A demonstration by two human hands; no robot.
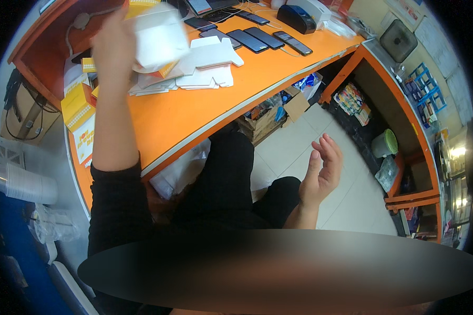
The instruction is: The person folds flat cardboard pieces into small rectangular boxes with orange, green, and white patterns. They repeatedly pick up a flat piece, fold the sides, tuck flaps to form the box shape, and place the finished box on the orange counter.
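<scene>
In the upper left of the frame, the white carton lies directly to the right of the left hand, whose grip looks clamped on its left side, though blur hides the fingertips and the carton's long axis. Just below it, flattened white boxes lie on the orange desk. The right hand, right of centre, is well apart from the carton, its grip empty, thumb and fingers parted.

At eleven o'clock we hold a boxy white carton, slightly tilted and blurred, a plain face toward us; we cannot tell whether it touches anything beneath it.
</scene>
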